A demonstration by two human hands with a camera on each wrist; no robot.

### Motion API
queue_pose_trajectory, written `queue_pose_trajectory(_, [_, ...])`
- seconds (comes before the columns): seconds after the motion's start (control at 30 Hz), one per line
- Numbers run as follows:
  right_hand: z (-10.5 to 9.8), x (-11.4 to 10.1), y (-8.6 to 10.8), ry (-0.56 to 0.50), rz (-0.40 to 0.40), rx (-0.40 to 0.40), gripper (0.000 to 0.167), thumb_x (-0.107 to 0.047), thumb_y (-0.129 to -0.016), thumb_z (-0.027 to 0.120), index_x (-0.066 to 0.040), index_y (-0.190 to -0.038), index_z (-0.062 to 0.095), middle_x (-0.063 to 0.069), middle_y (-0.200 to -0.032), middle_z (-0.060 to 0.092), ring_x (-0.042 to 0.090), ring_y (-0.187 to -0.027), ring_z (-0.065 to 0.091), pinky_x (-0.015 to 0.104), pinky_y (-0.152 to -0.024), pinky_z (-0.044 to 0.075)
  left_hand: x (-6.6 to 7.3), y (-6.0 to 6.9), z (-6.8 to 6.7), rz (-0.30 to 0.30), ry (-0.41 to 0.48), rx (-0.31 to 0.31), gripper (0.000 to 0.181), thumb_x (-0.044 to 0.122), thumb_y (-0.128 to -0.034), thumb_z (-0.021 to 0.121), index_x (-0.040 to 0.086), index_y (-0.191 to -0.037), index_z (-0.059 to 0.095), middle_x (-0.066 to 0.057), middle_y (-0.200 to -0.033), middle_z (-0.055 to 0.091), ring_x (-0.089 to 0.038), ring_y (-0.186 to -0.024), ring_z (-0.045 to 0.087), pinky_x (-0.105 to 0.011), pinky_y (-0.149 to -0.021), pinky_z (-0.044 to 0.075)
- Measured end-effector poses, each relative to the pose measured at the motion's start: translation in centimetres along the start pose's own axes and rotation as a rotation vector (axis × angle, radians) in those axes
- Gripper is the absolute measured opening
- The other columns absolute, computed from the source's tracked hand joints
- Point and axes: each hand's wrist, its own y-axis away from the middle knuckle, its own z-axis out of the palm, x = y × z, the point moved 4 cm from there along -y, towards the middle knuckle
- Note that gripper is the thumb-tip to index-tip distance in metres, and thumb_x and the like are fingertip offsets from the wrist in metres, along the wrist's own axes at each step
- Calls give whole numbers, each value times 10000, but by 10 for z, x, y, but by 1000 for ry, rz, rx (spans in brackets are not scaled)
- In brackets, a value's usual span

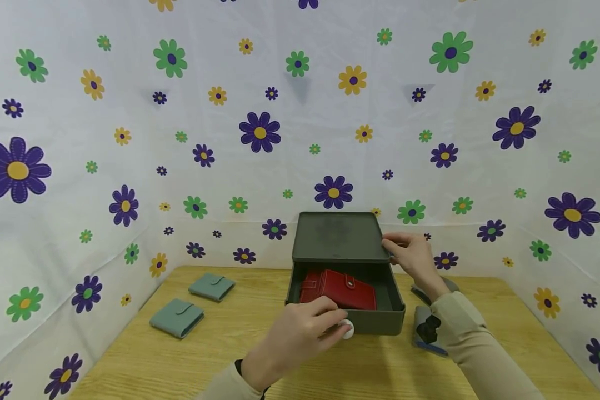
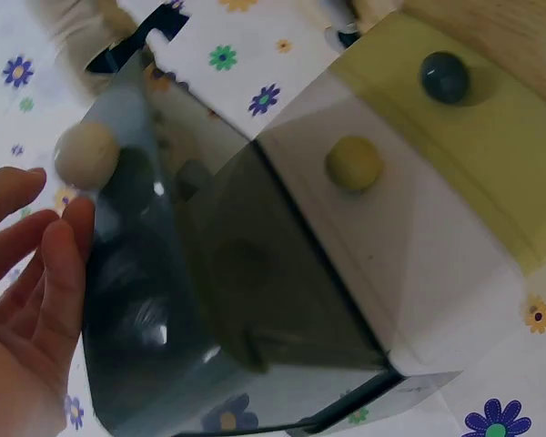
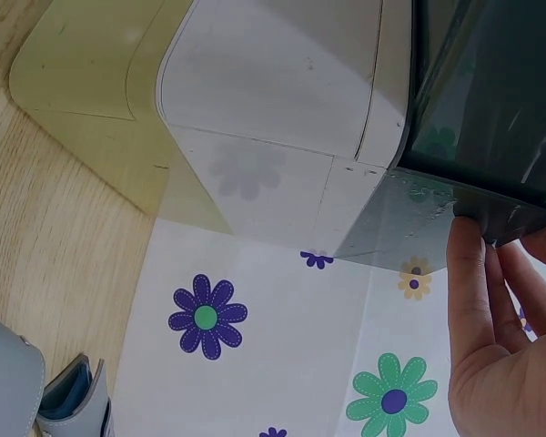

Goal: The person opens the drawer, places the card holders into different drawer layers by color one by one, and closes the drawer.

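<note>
A small drawer cabinet (image 1: pixel 340 236) with a dark grey top has its top drawer (image 1: pixel 377 323) pulled out. Inside lie red wallets (image 1: pixel 352 291) with a snap strap, partly overlapping. My left hand (image 1: pixel 300 328) is at the drawer's round white knob (image 2: pixel 86 157); in the left wrist view its thumb and fingers are apart, not closed round the knob. My right hand (image 1: pixel 412 255) touches the cabinet's upper right edge with fairly straight fingers (image 3: pixel 469 282). Below the dark drawer are a white drawer (image 2: pixel 419 237) with a yellow knob and a yellow drawer (image 2: pixel 419 55) with a dark knob.
Two grey-green wallets (image 1: pixel 177 318) (image 1: pixel 212 286) lie on the wooden table (image 1: pixel 230 344) to the left. Right of the cabinet, a blue-grey wallet (image 1: pixel 422 316) and a darker one are partly covered by my right arm. A flower-printed white cloth (image 1: pixel 205 183) stands behind and at both sides.
</note>
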Motion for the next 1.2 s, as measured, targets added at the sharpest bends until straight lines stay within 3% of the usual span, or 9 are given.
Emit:
queue_pose_trajectory(0.23, [0, -1, 1, 1, 0, 2, 352, -239, -978, 598, -36, -1259, 654, 223, -1217, 654, 121, -809, 666, 264, -702, 580, 9, 10, 11, 102, -132, 105, 204, 308, -828, 795, 150, -936, 725, 14, -900, 621, -27, -705, 623, -64, -692, 503])
queue_pose_trajectory(0.37, [-1, -1, 1, 3, -5, 5, 350, -238, -980, 595, -32, -1257, 654, 224, -1218, 654, 123, -813, 669, 251, -692, 578, 13, 15, 16, 126, -175, 120, 224, 289, -820, 800, 147, -972, 716, 1, -938, 619, -52, -732, 599, -83, -703, 515])
queue_pose_trajectory(0.43, [0, -2, 1, 4, -6, 6, 348, -235, -981, 595, -31, -1255, 655, 224, -1216, 655, 125, -815, 669, 229, -677, 570, 14, 16, 19, 125, -195, 114, 234, 263, -810, 809, 147, -991, 716, 2, -952, 629, -58, -738, 592, -93, -711, 521])
queue_pose_trajectory(0.67, [0, -1, 1, 3, 4, 6, 347, -236, -983, 591, -35, -1258, 655, 221, -1225, 651, 133, -825, 670, 346, -752, 595, 13, 19, 22, 129, -222, 113, 266, 231, -793, 825, 138, -1016, 714, -6, -965, 642, -69, -765, 605, -115, -730, 535])
queue_pose_trajectory(0.87, [1, -1, 1, 1, 6, 1, 350, -240, -980, 595, -37, -1260, 653, 220, -1215, 653, 125, -807, 659, 281, -715, 584, 14, 21, 24, 123, -208, 126, 224, 219, -846, 777, 124, -1037, 709, -13, -974, 632, -74, -794, 604, -111, -747, 532])
queue_pose_trajectory(1.2, [0, -1, 1, -3, -15, -5, 355, -241, -981, 594, -33, -1263, 651, 221, -1231, 647, 120, -810, 662, 273, -716, 584, 12, 20, 27, 101, -226, 178, 189, 212, -913, 704, 93, -1059, 714, -31, -985, 642, -113, -866, 611, -166, -806, 551])
